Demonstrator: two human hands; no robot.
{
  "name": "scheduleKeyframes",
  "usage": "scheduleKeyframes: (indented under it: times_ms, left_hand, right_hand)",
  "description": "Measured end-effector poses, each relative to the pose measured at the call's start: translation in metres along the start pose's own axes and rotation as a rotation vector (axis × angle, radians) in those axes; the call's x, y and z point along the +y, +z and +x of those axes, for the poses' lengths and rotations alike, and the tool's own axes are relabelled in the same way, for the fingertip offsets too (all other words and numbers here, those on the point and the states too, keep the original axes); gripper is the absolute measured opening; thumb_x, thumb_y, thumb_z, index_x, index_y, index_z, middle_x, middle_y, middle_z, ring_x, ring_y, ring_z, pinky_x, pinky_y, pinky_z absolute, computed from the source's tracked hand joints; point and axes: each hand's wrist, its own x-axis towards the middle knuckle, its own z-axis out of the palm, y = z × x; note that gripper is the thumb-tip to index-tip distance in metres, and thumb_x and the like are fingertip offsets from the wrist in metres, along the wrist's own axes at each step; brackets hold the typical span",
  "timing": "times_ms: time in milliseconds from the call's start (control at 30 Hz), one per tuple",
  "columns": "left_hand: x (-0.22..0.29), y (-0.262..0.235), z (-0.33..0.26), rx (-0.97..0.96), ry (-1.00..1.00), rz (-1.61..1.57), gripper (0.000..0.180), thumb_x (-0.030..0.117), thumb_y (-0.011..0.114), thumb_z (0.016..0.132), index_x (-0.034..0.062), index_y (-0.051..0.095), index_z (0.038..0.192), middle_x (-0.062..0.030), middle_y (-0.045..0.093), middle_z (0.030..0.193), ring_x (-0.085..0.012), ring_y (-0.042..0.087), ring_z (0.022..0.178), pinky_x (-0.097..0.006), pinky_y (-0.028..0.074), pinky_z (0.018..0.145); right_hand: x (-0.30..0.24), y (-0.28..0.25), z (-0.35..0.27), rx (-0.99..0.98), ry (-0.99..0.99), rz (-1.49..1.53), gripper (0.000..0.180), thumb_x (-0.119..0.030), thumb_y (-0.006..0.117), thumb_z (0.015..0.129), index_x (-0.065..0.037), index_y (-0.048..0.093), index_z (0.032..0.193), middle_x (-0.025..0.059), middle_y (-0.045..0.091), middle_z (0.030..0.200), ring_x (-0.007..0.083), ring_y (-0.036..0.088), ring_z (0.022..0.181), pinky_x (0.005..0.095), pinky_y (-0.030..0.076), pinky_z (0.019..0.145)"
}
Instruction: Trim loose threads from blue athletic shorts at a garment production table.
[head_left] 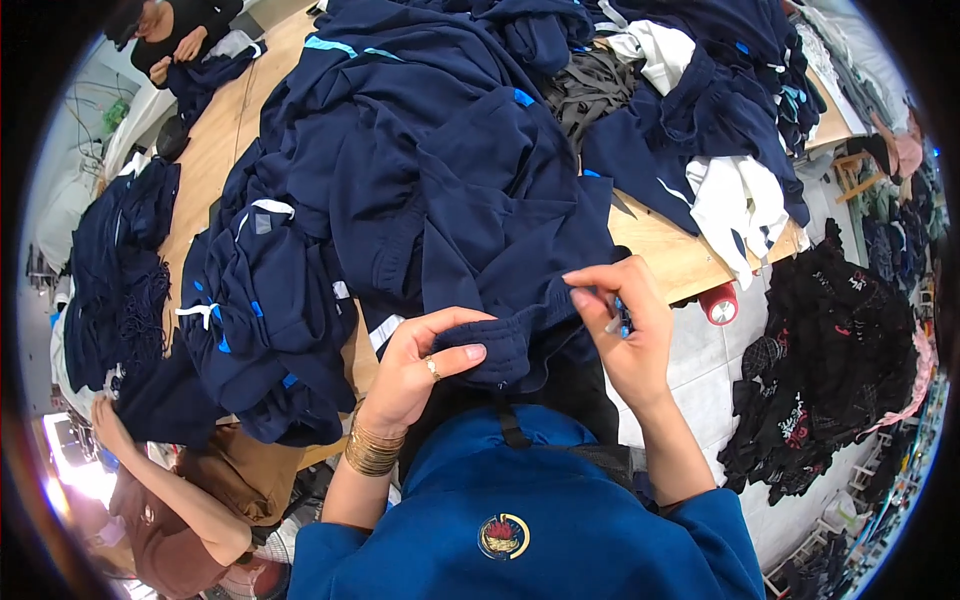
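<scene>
Navy garment [518,345] by the worktop [690,270] edge, I've got the left grip [412,360] pinching its gathered band [490,340], right grip [638,315] curled round some small blue item [625,318]

Blue short-sleeved top [620,540] worn at lower centre of the frame, round red-and-gold emblem [503,537] shown on its front, left wrist [386,412] circled by stacked gold-coloured bangles [372,450], gold-coloured ring [432,369] worn on left hand [408,360]
</scene>
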Motion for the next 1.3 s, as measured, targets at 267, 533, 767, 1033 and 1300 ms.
scheduleKeyframes:
  times_ms: [267,533,767,1033,1300]
  left_hand:
    - [0.003,0.001,-0.001,-0.026,-0.016,-0.009,0.027,0.003,0.061,0.078,-0.0023,0.060,0.105,-0.0062,0.063,0.096,-0.0114,0.059,0.089,-0.024,0.045,0.083]
    - [0.002,-0.002,-0.002,0.101,0.497,0.857,0.026,-0.003,0.068,0.066,0.0031,0.063,0.090,-0.0073,0.065,0.089,-0.0166,0.058,0.077,-0.026,0.044,0.069]
    - [-0.012,0.001,-0.003,0.339,1.071,0.877,0.027,-0.013,0.061,0.054,0.0056,0.049,0.069,-0.0158,0.063,0.099,-0.0278,0.060,0.086,-0.032,0.045,0.072]
    - [-0.020,0.001,-0.001,0.349,1.105,0.889,0.026,-0.013,0.061,0.054,0.0056,0.051,0.069,-0.0135,0.063,0.095,-0.0272,0.060,0.084,-0.033,0.047,0.073]
    - [-0.014,0.024,-0.015,-0.148,0.300,0.496,0.027,0.001,0.066,0.075,0.0006,0.061,0.102,-0.0088,0.060,0.087,-0.0110,0.061,0.069,-0.021,0.047,0.064]
  right_hand:
    - [-0.006,0.004,0.001,-0.271,0.019,0.180,0.020,-0.002,0.067,0.074,-0.006,0.064,0.094,0.0051,0.053,0.078,0.0143,0.053,0.068,0.0249,0.043,0.063]
    - [0.007,0.003,0.000,-0.343,-0.234,-0.049,0.019,-0.001,0.067,0.063,-0.005,0.059,0.079,0.0051,0.059,0.082,0.0209,0.061,0.072,0.0284,0.047,0.060]
    - [0.010,0.020,-0.017,-0.001,-0.525,-0.174,0.029,-0.001,0.067,0.053,-0.005,0.062,0.081,0.0046,0.056,0.068,0.0172,0.055,0.056,0.0261,0.039,0.048]
    - [0.008,0.020,-0.021,0.132,-0.596,-0.136,0.028,0.001,0.071,0.053,-0.003,0.063,0.080,0.0062,0.058,0.067,0.0156,0.055,0.054,0.0256,0.036,0.046]
    - [0.009,0.016,-0.020,0.223,-0.499,-0.144,0.028,0.004,0.070,0.051,-0.003,0.062,0.077,0.0066,0.057,0.064,0.0186,0.056,0.055,0.0257,0.044,0.047]
